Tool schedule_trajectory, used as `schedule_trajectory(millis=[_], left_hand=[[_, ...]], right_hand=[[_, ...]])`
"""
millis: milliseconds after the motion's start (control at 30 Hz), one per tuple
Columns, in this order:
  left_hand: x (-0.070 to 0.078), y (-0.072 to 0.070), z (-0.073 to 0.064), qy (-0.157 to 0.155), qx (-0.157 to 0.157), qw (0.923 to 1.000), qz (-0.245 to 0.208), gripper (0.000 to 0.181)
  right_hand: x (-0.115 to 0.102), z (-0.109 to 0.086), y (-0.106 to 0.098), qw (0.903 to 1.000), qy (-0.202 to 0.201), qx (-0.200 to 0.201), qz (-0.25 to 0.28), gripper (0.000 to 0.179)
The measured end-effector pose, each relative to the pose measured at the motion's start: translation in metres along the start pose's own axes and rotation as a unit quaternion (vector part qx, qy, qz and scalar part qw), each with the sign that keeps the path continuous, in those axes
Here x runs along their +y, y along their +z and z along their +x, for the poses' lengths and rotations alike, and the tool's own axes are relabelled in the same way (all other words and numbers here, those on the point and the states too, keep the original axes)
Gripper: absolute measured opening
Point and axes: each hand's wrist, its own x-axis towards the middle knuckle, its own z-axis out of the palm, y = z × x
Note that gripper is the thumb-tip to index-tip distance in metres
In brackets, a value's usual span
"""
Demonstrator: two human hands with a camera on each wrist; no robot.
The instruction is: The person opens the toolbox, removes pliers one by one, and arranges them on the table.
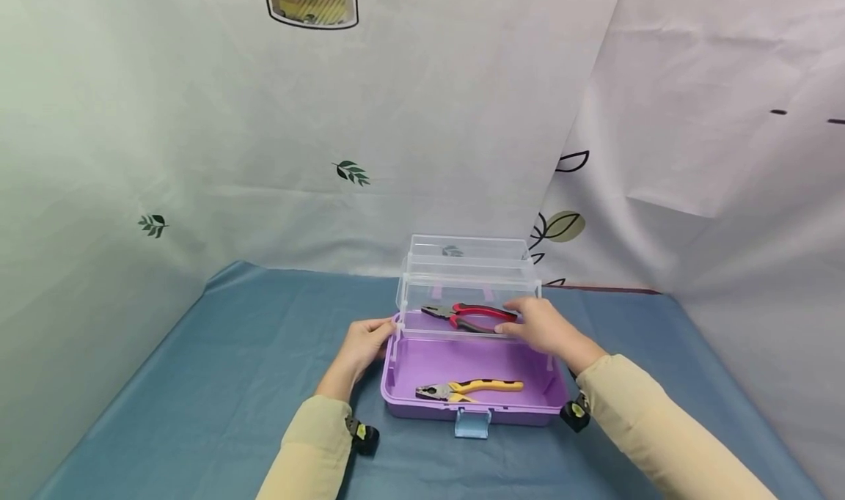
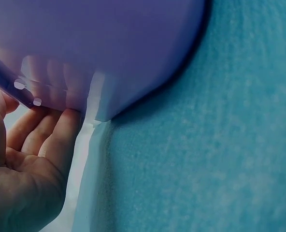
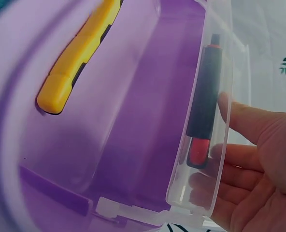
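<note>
A purple toolbox [image 1: 475, 414] stands with its clear lid [image 1: 469, 249] raised and a clear tray [image 1: 462, 334] at the back. My left hand [image 1: 363, 346] grips the toolbox's left rear edge, the thumb near the rim and the other fingers against the outer wall [image 2: 51, 79]. Red-and-black pliers [image 1: 485, 310] lie in the tray, jaws to the left. At their handle ends is my right hand [image 1: 538, 324], its fingers spread and partly seen through the tray in the right wrist view. Yellow-and-black pliers [image 1: 488, 385] lie on the toolbox floor.
A light blue latch [image 1: 472, 424] hangs open at the toolbox's front. Blue cloth [image 1: 264, 375] covers the table. Pale fabric [image 1: 277, 119] with leaf prints hangs behind and at the sides.
</note>
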Motion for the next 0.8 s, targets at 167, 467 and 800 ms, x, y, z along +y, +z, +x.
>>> schedule_trajectory(millis=[167,467,800], left_hand=[[0.0008,0.0004,-0.001,0.001,-0.002,1.0,-0.003,0.034],[-0.001,0.0005,0.0017,0.011,-0.004,0.9999,-0.002,0.034],[-0.0031,0.0002,-0.0003,0.008,-0.002,0.9999,-0.009,0.033]], right_hand=[[0.0015,0.0039,-0.0005,1.0,-0.009,0.002,0.001,0.054],[0.0001,0.0067,-0.0052,0.9994,-0.032,-0.006,-0.014,0.047],[-0.0039,0.0035,-0.0048,0.9985,-0.027,-0.023,-0.043,0.042]])
